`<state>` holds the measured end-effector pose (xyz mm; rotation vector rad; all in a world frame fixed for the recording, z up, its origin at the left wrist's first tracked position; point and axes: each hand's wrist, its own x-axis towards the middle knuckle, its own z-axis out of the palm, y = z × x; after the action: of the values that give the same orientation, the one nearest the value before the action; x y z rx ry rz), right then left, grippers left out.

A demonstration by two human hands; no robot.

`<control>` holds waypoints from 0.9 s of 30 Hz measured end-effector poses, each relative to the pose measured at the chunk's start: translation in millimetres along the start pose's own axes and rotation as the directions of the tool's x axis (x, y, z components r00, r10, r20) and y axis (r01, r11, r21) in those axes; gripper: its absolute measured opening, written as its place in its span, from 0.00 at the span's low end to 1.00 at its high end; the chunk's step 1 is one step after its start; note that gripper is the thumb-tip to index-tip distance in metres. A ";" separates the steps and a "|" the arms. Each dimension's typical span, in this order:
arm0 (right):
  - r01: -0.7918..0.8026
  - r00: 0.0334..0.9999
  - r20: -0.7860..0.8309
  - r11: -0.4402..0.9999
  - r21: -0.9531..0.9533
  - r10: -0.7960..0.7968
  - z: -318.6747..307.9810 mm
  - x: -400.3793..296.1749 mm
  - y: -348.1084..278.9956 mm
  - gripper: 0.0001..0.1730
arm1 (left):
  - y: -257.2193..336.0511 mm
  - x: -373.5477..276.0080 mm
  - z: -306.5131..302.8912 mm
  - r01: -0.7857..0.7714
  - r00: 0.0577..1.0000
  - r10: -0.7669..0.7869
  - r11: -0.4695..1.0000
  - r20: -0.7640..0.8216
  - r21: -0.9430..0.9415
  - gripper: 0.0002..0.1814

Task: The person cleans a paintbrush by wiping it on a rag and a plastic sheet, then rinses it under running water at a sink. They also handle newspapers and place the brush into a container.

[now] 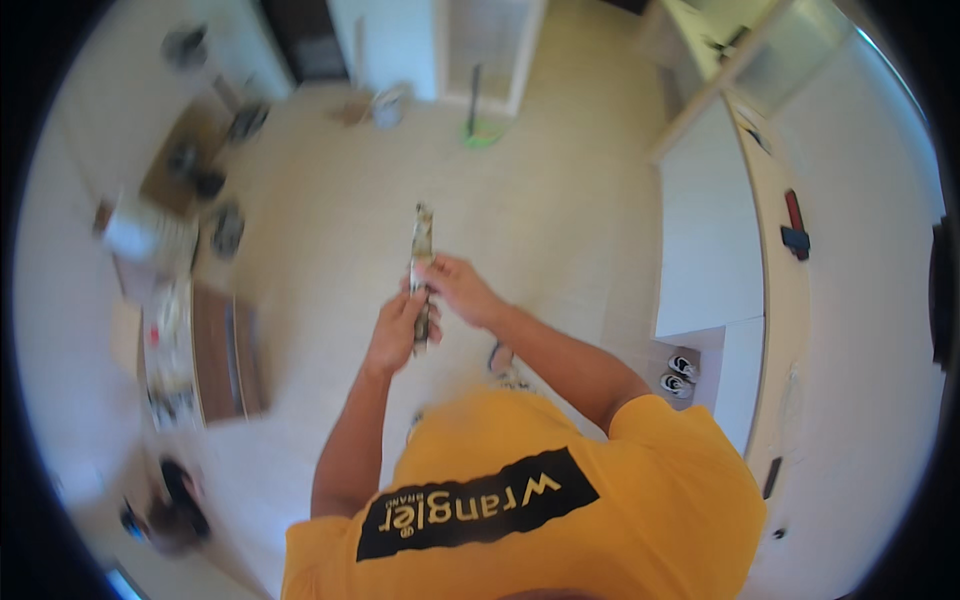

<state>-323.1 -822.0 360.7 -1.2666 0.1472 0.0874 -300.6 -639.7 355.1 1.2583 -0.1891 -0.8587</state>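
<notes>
In front of my chest, above the pale floor, I hold a long narrow object with a mottled white, green and dark surface. What it is exactly, I cannot tell; it may be a folded cloth or plastic item. My left hand wraps its lower part, thumb lying along the front. Higher up, my right hand pinches its middle between thumb and fingers. The upper end sticks out beyond both hands, and a short dark end shows below the left one. Part of the middle is covered by my fingers.
A long white cabinet runs along the right, with sneakers in its niche and a dark phone-like device on top. A green dustpan and a bucket stand ahead. A brown drawer unit is at left.
</notes>
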 end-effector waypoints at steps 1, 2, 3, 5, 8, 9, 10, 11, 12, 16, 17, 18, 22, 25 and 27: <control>0.044 0.998 -0.046 0.999 0.022 -0.043 -12.5 7.8 -10.5 0.19 | 14.6 20.6 12.5 -0.020 0.999 0.020 1.000 0.045 -0.008 0.19; 0.075 0.994 -0.087 0.996 0.054 -0.070 -22.8 16.6 -20.7 0.18 | 20.3 43.4 16.1 -0.019 0.993 0.018 1.000 0.116 0.002 0.19; 0.096 0.992 -0.094 0.993 0.075 -0.089 -42.6 27.0 -41.3 0.19 | 35.7 66.3 26.7 -0.017 0.985 0.013 1.000 0.173 0.023 0.19; 0.098 0.990 -0.118 0.988 0.123 -0.083 -57.7 26.5 -60.8 0.19 | 52.3 81.2 29.5 0.022 0.960 -0.034 0.999 0.276 0.045 0.19; 0.166 0.950 -0.286 0.977 0.137 -0.122 -84.2 22.4 -76.8 0.21 | 69.5 116.3 43.5 0.007 0.908 -0.078 0.985 0.411 0.172 0.18; 0.189 0.936 -0.324 0.973 0.133 -0.137 -111.5 23.3 -99.3 0.21 | 82.0 136.2 69.1 -0.008 0.906 -0.085 0.976 0.414 0.218 0.18; 0.210 0.920 -0.362 0.969 0.129 -0.151 -141.9 24.1 -121.9 0.21 | 88.9 157.3 98.2 0.010 0.906 -0.090 0.981 0.414 0.191 0.18; 0.229 0.902 -0.400 0.965 0.125 -0.162 -175.5 25.3 -143.9 0.22 | 92.0 179.9 131.3 0.029 0.905 -0.096 0.986 0.415 0.164 0.18; 0.269 0.880 -0.429 0.959 0.095 -0.204 -206.1 25.0 -156.1 0.20 | 95.6 200.9 160.0 0.054 0.900 -0.114 0.987 0.420 0.152 0.18; 0.373 0.714 -0.518 0.882 -0.289 -0.472 -313.5 31.8 -188.7 0.16 | 123.4 284.7 256.1 0.167 0.863 -0.230 0.970 0.449 0.177 0.17; 0.359 0.654 -0.507 0.820 -0.445 -0.561 -337.0 36.1 -195.1 0.15 | 130.4 308.6 274.2 0.163 0.861 -0.240 0.965 0.448 0.204 0.17; 0.339 0.621 -0.450 0.737 -0.585 -0.642 -376.3 37.8 -211.9 0.15 | 134.5 336.7 303.9 0.152 0.867 -0.235 0.965 0.440 0.215 0.17; 0.243 0.568 -0.304 0.509 -0.826 -0.765 -480.7 61.8 -254.2 0.18 | 128.4 444.2 360.7 0.166 0.858 -0.233 0.969 0.457 0.182 0.17; 0.223 0.542 -0.266 0.441 -0.869 -0.797 -542.3 92.0 -303.6 0.17 | 149.5 526.1 408.7 0.150 0.840 -0.185 0.983 0.510 0.111 0.18; 0.267 0.519 -0.370 0.557 -0.787 -0.771 -585.5 118.4 -325.8 0.15 | 162.8 582.1 437.6 0.134 0.824 -0.175 0.984 0.540 0.114 0.17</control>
<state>-194.7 -1479.7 478.3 -1.9604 0.3640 -1.0516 -74.9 -1343.0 461.2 1.0722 -0.5884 -1.3585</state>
